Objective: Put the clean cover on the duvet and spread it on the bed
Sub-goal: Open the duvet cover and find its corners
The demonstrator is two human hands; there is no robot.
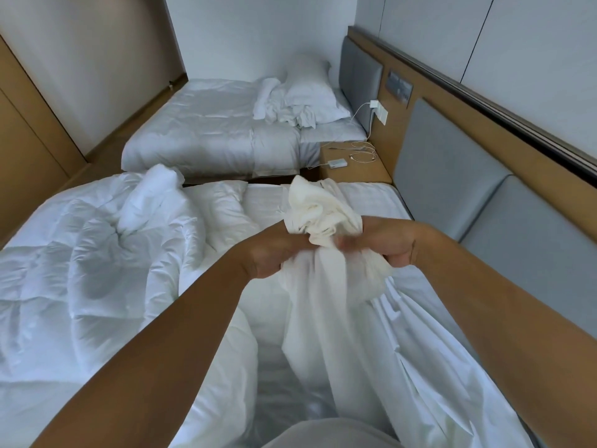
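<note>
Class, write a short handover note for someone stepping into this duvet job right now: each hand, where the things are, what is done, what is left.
Hands: the left hand grips the bunched cover; the right hand grips the same bunch, close beside it.
Things: the cover is gathered at the hands, and the rest hangs down onto the near bed. The duvet lies bare and crumpled on the left side of that bed.
Done: cover picked up and gathered.
Left: get the duvet inside the cover, then spread it flat on the bed.
</note>
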